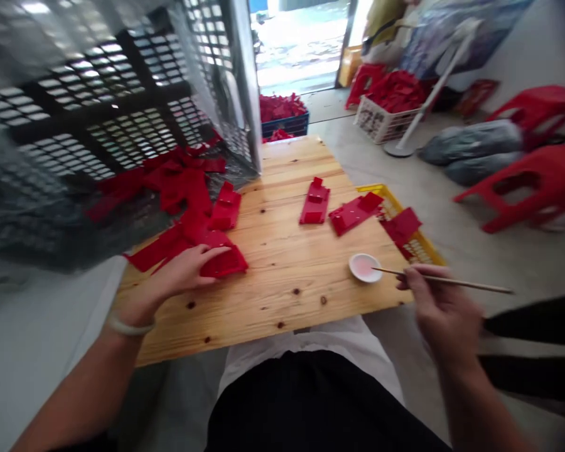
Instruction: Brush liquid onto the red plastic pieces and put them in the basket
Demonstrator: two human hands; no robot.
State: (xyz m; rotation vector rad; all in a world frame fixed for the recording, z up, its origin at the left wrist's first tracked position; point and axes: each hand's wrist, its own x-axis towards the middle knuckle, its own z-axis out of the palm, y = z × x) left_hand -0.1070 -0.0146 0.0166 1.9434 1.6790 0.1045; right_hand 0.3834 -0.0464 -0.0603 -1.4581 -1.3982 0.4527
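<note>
My left hand (pixel 188 271) is at the left of the wooden table, thumb and fingers around the near end of a red plastic part (pixel 233 260). A heap of similar red parts (pixel 179 188) lies just behind it. Pinched in my right hand (pixel 440 301) is a thin brush (pixel 475 285) with a wooden handle; its bristles are too small to make out. The brush tip is over a small white dish (pixel 365 268) with pinkish liquid. Beyond the dish lie an upright-tabbed red part (pixel 315 202) and a slanted red part (pixel 355 213).
A black plastic crate (pixel 98 107) wrapped in film stands at the table's left. Off the right edge is a yellow basket (pixel 428 247) with red parts. A blue crate (pixel 292 124), a white crate (pixel 374 122) and red stools (pixel 541 182) stand on the floor. Another person (pixel 386 25) is at the back.
</note>
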